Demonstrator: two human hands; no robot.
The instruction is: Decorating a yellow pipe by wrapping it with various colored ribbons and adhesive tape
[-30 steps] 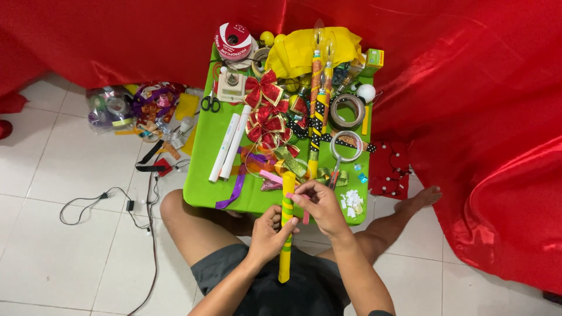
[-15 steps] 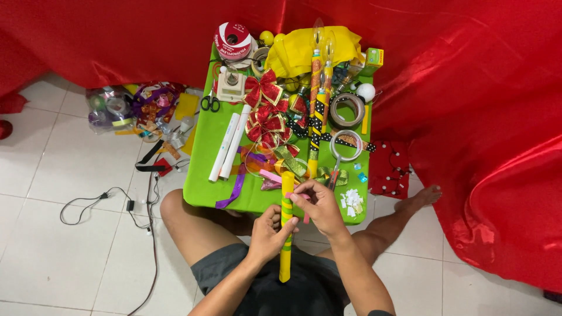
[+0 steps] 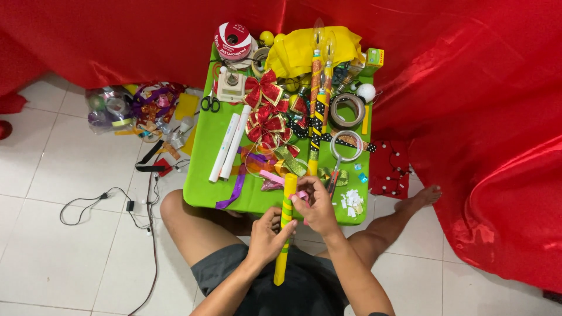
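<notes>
I hold a long yellow stick (image 3: 285, 234) upright over my lap; a green band is wound round its upper part. My left hand (image 3: 270, 236) grips the stick at its middle. My right hand (image 3: 316, 205) is closed at the stick's upper part, pinching a pink ribbon (image 3: 300, 196) against it. Both hands sit just in front of the near edge of a small green table (image 3: 202, 169).
The table carries red bows (image 3: 264, 117), two white tubes (image 3: 230, 146), scissors (image 3: 210, 103), tape rolls (image 3: 346, 110), decorated sticks (image 3: 317, 99), a yellow cloth (image 3: 304, 47) and a ribbon spool (image 3: 234, 40). Red fabric (image 3: 468, 88) hangs behind and at right. A black cable (image 3: 111, 205) and craft scraps (image 3: 134, 111) lie on the tiles at left.
My right hand's fingers have shifted slightly on the top of the stick with the pink ribbon. The left hand keeps its grip; the stick stays in place.
</notes>
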